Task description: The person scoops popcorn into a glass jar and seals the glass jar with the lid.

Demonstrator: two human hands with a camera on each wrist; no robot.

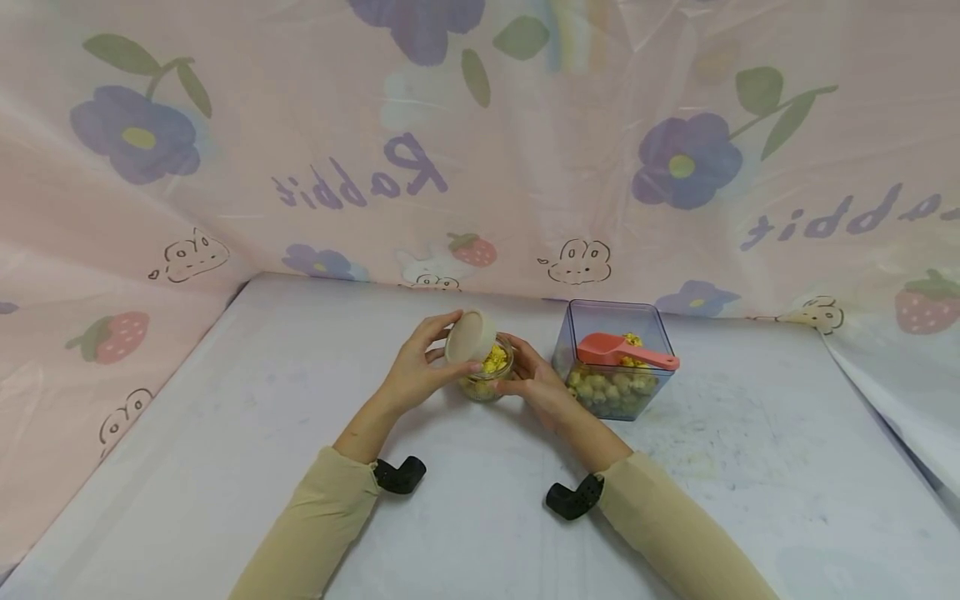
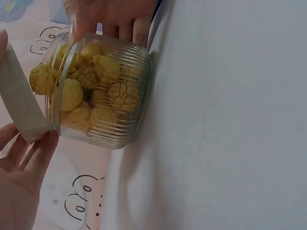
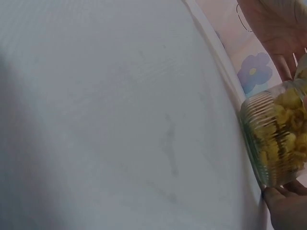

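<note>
A ribbed glass jar of yellow popcorn stands on the white table, one piece rising above its rim. My right hand grips the jar from the right, thumb at the front and fingers behind. On the other side, my left hand holds a pale round lid by its edge. The lid is tilted, its lower edge right at the left side of the jar's mouth. In the right wrist view, the jar is cut off by the frame's edge.
Right of the jar stands a clear bluish square container partly filled with popcorn. A coral-pink scoop lies across its top, handle over the front right rim. A printed pink curtain hangs behind the table.
</note>
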